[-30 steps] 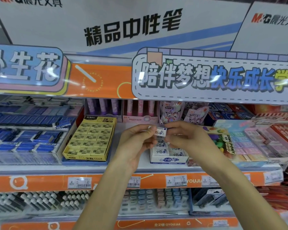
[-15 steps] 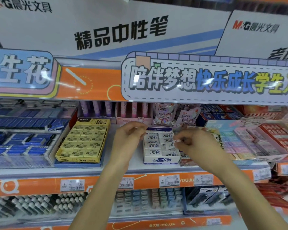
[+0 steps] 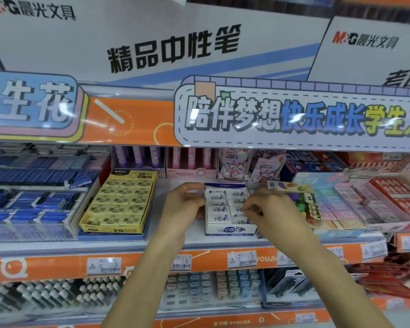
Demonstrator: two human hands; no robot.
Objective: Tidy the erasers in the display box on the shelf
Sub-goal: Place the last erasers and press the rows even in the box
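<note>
A white display box (image 3: 231,229) with blue lettering stands at the middle of the shelf. White erasers (image 3: 217,209) fill it in two columns. My left hand (image 3: 182,207) is curled against the box's left wall, fingertips on its upper left edge. My right hand (image 3: 272,214) reaches in from the right and covers part of the right column. Its fingertips are pinched on an eraser (image 3: 238,210) in that column.
A yellow 2B eraser box (image 3: 118,202) sits to the left, with blue packs (image 3: 21,200) beyond it. A Ding Pony pack (image 3: 314,207) and pastel eraser trays (image 3: 341,202) crowd the right. A banner (image 3: 294,119) hangs low overhead. Price tags line the orange shelf edge (image 3: 57,263).
One second ago both hands held one eraser above the box. The eraser now lies in the box, and my hands have dropped to its left wall and right column.
</note>
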